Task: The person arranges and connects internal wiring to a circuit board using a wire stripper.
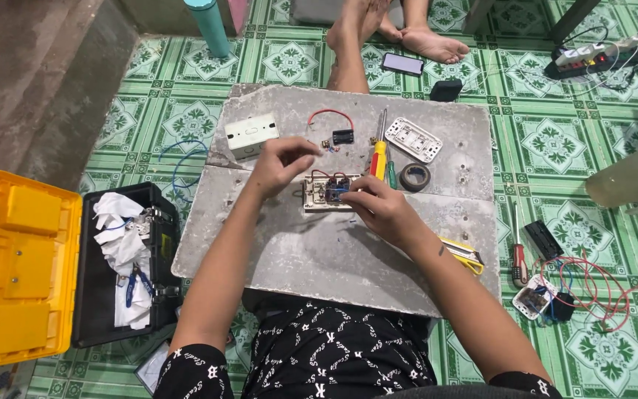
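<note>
A switch module [328,192] with red and blue wires on its back lies near the middle of a grey slab [319,251] set on the green patterned floor [186,111], and both of the person's hands meet at it. The right hand [382,209] rests against the module's right end, fingers curled onto its edge and closed on it, the forearm running back toward the lower right. The left hand [280,164] hovers just above and to the left of the module, its fingertips pinched together over the upper left corner; whether they grip a wire or a small part is too fine to tell. Just beyond the module stand a yellow-handled screwdriver [379,151] and a roll of dark tape [414,176], with a white faceplate [413,139] further back to the right. A short red wire loop [331,116] and a small black component [342,136] lie behind the hands, and a white wall box [252,135] sits at the slab's far left. A yellow utility knife [464,254] lies by the right forearm. Off the slab to the left stands an open yellow and black toolbox [53,266]; to the right lie a red-handled screwdriver [518,255] and a tangle of red wire [592,284]. Another person's bare feet [400,33] rest beyond the slab.
</note>
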